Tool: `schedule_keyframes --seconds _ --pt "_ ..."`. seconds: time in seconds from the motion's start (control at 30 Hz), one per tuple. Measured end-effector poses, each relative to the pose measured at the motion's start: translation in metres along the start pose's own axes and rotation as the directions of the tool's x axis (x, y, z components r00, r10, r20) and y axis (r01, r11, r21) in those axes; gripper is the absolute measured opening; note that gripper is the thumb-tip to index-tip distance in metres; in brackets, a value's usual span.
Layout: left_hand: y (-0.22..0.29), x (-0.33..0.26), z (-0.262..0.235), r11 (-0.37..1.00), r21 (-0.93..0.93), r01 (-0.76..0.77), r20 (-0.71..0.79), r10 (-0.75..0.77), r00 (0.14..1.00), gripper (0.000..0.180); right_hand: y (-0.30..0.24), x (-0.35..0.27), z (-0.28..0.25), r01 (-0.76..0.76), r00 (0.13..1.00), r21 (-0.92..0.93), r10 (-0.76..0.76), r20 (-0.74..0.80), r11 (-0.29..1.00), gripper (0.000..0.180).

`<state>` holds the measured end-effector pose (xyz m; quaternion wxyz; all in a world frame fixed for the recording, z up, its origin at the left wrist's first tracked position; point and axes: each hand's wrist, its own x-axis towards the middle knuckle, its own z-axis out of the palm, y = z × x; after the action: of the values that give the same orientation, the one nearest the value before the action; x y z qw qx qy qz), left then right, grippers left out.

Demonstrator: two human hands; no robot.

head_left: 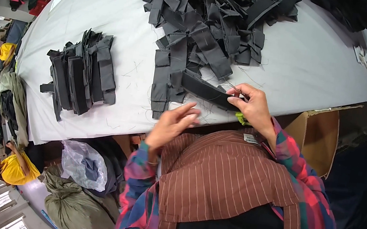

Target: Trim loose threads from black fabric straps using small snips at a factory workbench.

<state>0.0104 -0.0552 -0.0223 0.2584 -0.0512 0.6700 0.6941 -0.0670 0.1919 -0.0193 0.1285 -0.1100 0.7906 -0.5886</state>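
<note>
Between the thumb and fingers of my right hand [253,107] is one end of a dark grey fabric strip [206,89], which slants off to the left over the table's near edge. Something thin and dark, maybe thread, shows at those fingertips; I cannot make it out. My left hand [173,123] is just below the strip, fingers apart and holding nothing. Beyond both hands lies a big tangled heap of similar grey strips [208,18], loose threads sticking out. Left of it stands a neater stack of strips [83,74].
A white-covered table [133,66] carries the strips and scattered thread ends. An open cardboard box [321,141] stands below its right edge. A clear plastic bag [84,163] and an olive cloth bundle [75,207] are at lower left. A person in yellow [19,169] is farther left.
</note>
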Motion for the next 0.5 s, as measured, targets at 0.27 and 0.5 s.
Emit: schedule_keyframes --seconds 0.27,0.5 --pt "0.005 0.024 0.044 0.681 -0.665 -0.305 -0.353 0.073 0.933 0.046 -0.020 -0.018 0.027 0.097 0.985 0.110 -0.112 0.135 0.989 0.016" --pt "0.006 0.005 0.038 0.661 -0.648 -0.378 -0.399 0.129 0.908 0.046 -0.030 -0.015 0.017 0.229 0.967 -0.048 -0.222 0.123 0.972 0.029"
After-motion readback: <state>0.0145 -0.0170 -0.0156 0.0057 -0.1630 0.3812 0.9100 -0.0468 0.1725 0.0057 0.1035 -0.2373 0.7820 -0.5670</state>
